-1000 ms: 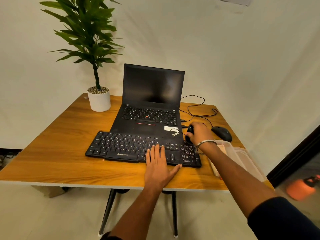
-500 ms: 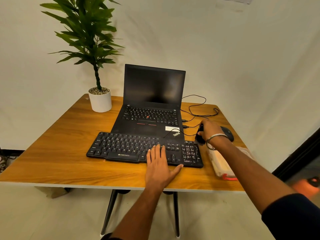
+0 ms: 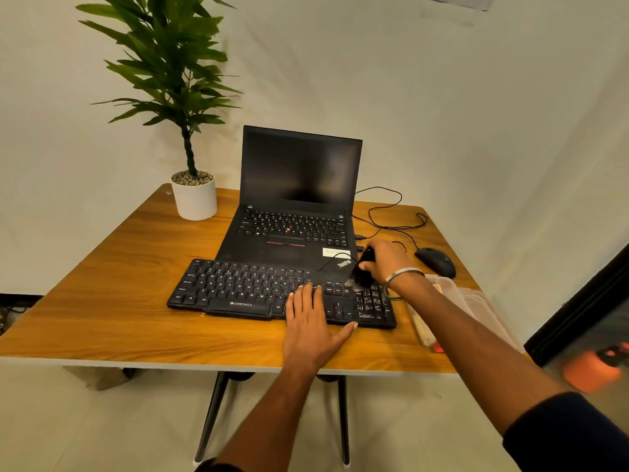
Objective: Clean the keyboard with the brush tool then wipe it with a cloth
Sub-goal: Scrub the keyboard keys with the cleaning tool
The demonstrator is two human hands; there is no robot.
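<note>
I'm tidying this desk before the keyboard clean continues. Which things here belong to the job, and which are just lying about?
In the job:
external keyboard
brush tool, held in the right hand
left hand, pressing flat on the keyboard

Lying about:
laptop
mouse
potted plant
clear container

I count one keyboard (image 3: 272, 291); one brush (image 3: 363, 267) in my right hand (image 3: 384, 258); one laptop (image 3: 296, 206); one mouse (image 3: 437, 261); one potted plant (image 3: 194, 195); one table (image 3: 102, 294).
</note>
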